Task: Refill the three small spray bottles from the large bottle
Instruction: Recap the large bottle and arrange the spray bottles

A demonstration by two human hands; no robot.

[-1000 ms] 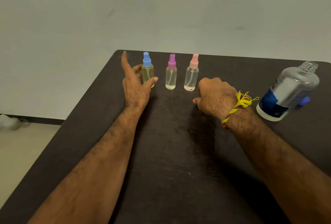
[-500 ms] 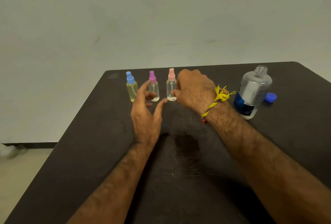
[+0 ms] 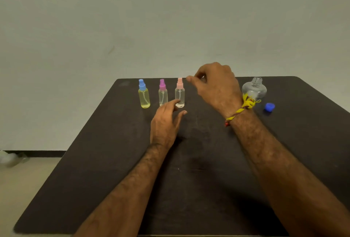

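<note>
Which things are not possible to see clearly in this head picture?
- Large clear plastic bottle: the lower body and label are hidden behind the right hand and wrist.
- Small clear spray bottle with pink cap: the base is partly covered by the left hand fingers; contact is unclear.
- Liquid levels: too small to judge.

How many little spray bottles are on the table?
3, in a row at the far side of the table: the blue-capped bottle on the left, the purple-capped bottle in the middle, the pink-capped bottle on the right. None looks hidden.
</note>
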